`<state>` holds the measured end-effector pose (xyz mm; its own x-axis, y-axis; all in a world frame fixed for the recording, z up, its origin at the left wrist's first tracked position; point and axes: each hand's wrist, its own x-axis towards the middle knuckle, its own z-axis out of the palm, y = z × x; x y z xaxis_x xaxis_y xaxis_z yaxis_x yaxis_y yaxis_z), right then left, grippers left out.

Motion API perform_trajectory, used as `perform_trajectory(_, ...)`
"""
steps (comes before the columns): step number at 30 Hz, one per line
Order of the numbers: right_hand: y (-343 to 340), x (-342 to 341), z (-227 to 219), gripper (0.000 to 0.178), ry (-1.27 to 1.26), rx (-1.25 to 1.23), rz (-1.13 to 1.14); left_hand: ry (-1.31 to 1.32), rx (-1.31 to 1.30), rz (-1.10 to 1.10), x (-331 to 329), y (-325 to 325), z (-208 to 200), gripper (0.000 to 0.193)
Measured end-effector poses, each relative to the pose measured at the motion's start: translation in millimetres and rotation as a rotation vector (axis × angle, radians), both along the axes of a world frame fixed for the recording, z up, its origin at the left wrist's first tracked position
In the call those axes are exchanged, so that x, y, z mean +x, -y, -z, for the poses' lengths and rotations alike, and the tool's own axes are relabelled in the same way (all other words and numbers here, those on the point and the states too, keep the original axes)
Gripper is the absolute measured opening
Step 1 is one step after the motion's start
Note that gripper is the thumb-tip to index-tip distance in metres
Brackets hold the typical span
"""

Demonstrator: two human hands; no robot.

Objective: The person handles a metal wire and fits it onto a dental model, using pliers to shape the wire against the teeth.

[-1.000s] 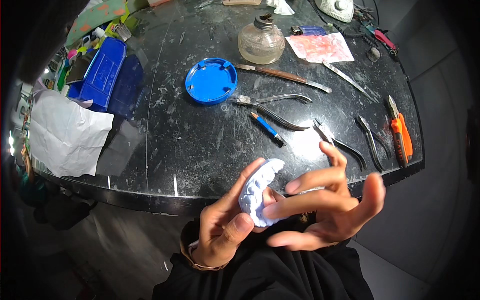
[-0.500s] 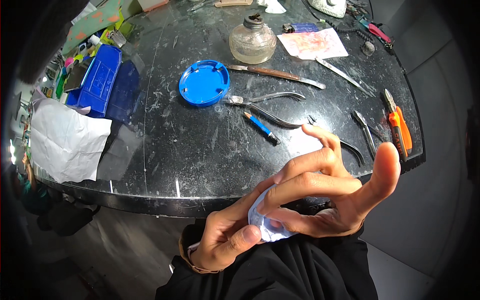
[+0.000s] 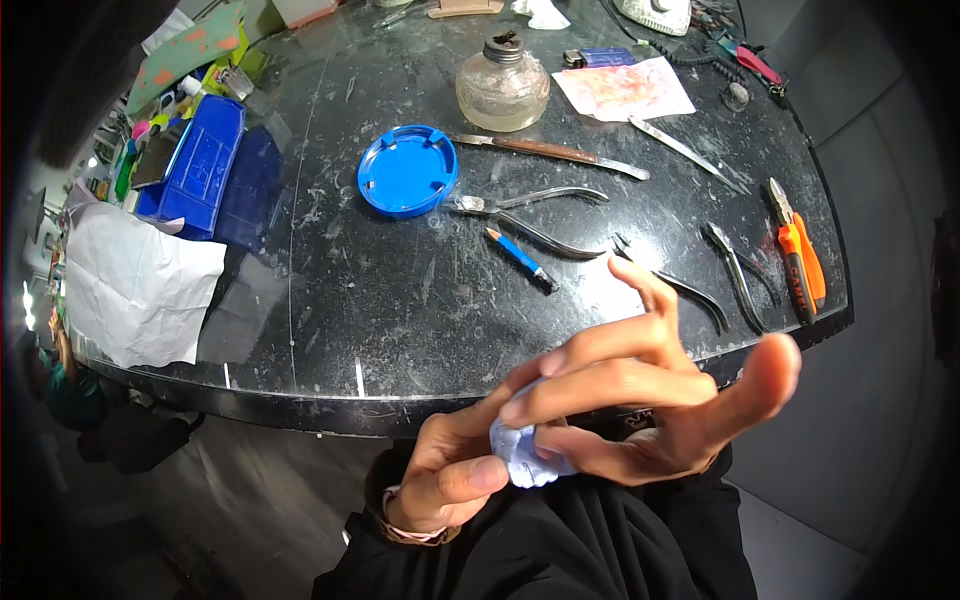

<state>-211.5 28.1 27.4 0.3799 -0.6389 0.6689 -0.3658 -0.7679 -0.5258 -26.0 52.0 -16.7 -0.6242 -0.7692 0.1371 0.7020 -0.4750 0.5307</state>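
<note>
My left hand (image 3: pixel 450 470) grips a pale blue plaster dental cast (image 3: pixel 520 450) just below the front edge of a dark round table (image 3: pixel 400 300). My right hand (image 3: pixel 650 390) lies over the cast, its fingertips pressing on it and the thumb spread out to the right. Most of the cast is hidden between the two hands. Black sleeves cover both forearms.
On the table lie a blue round lid (image 3: pixel 405 170), a glass spirit lamp (image 3: pixel 502 85), a knife (image 3: pixel 550 152), several pliers (image 3: pixel 530 215), a blue pencil (image 3: pixel 520 257), an orange-handled cutter (image 3: pixel 797 255), a pink sheet (image 3: pixel 625 88), a blue box (image 3: pixel 200 160) and white paper (image 3: pixel 130 280).
The cast has been lowered and turned, and my right hand has closed over it, hiding most of it. Both hands sit slightly lower than a second ago.
</note>
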Motion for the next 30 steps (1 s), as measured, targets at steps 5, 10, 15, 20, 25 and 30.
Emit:
perform_trajectory(5,-14.9,13.5,26.3,0.121,0.278,-0.209,0.075,-0.054,-0.116,-0.235,-5.7,-0.5,1.3,0.073)
perform_trajectory(10,-21.5,22.0,29.8,0.121,0.228,-0.172,0.107,-0.041,-0.174,-0.275,-5.7,-1.8,-3.1,0.074)
perform_trajectory(15,-20.7,13.3,-3.7,0.125,-0.087,0.063,0.061,0.002,-0.166,-0.26,-1.9,-3.5,-4.5,0.075)
perform_trajectory(20,-19.3,17.4,3.1,0.119,-0.033,0.008,0.078,0.027,-0.193,-0.276,-3.4,-4.6,-2.4,0.076)
perform_trajectory(25,-22.1,27.0,25.7,0.077,0.092,-0.063,0.151,0.04,-0.24,-0.314,-3.0,-3.3,1.5,0.076)
perform_trajectory(30,-18.5,29.9,20.6,0.06,0.419,-0.004,0.156,-0.02,-0.223,-0.296,-6.7,1.3,-3.8,0.076)
